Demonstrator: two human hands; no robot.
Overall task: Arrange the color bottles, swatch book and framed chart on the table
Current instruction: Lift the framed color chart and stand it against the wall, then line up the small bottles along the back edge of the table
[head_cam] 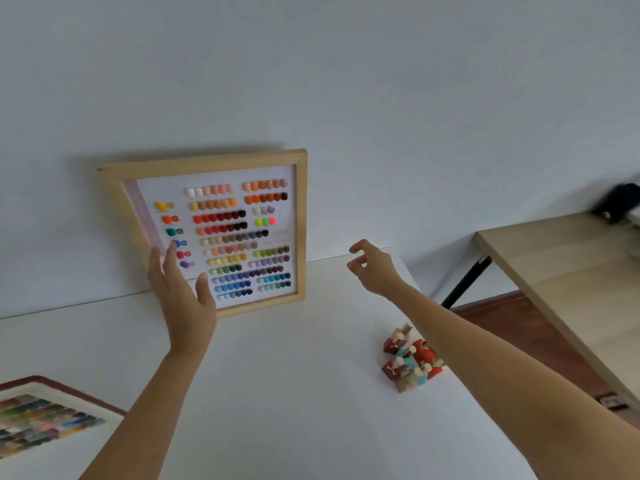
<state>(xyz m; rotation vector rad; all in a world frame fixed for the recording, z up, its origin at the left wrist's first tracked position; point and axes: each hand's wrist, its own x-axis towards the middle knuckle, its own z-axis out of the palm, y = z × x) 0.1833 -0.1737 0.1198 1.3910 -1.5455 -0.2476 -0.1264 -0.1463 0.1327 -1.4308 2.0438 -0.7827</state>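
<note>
The framed chart (pixel 221 233), a light wooden frame with rows of colour samples, stands on the white table (pixel 294 393) and leans against the wall. My left hand (pixel 180 296) is open in front of the chart's lower left corner, hiding that corner; contact is unclear. My right hand (pixel 372 268) hovers to the right of the chart with fingers loosely curled and nothing in them. A cluster of several colour bottles (pixel 412 362) in red and teal with pale caps stands near the table's right edge. The swatch book (pixel 41 417) lies open at the lower left.
A wooden table (pixel 568 271) with a black leg stands to the right, across a gap over reddish-brown floor. A dark object (pixel 620 202) sits at its far end. A plain white wall runs behind the white table.
</note>
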